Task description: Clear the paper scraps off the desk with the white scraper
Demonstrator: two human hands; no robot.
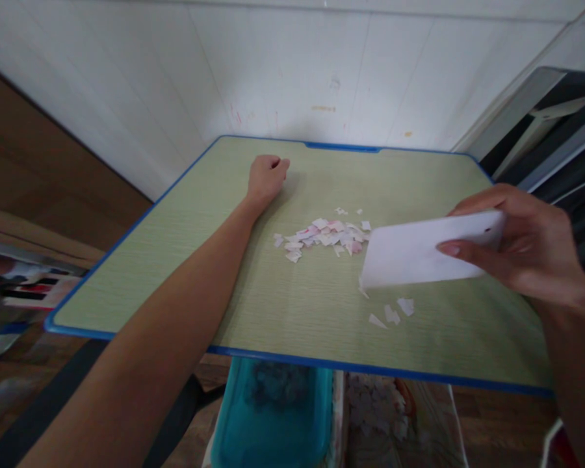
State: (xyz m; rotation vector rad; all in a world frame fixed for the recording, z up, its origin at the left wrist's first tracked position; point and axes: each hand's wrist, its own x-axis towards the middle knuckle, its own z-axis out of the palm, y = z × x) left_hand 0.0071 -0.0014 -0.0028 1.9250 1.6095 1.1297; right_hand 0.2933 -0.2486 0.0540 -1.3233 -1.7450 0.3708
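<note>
In my right hand (531,240) is a flat white card (419,250), gripped with the thumb on its near face and the fingers behind. The card is tilted over the right part of the table, its left edge close to a heap of torn paper scraps (326,234), white with some pink. Several loose scraps (392,314) lie nearer the front edge, below the card. My left hand (268,177) rests curled on the table behind and left of the heap. Its fingers are closed; whether anything is inside them is hidden.
The light green table (175,273) has a blue rim and stands against a white wall (292,71). Below its front edge are a teal plastic bin (273,429) and a clear container of paper scraps (377,406). A brown wooden panel (53,143) stands at left.
</note>
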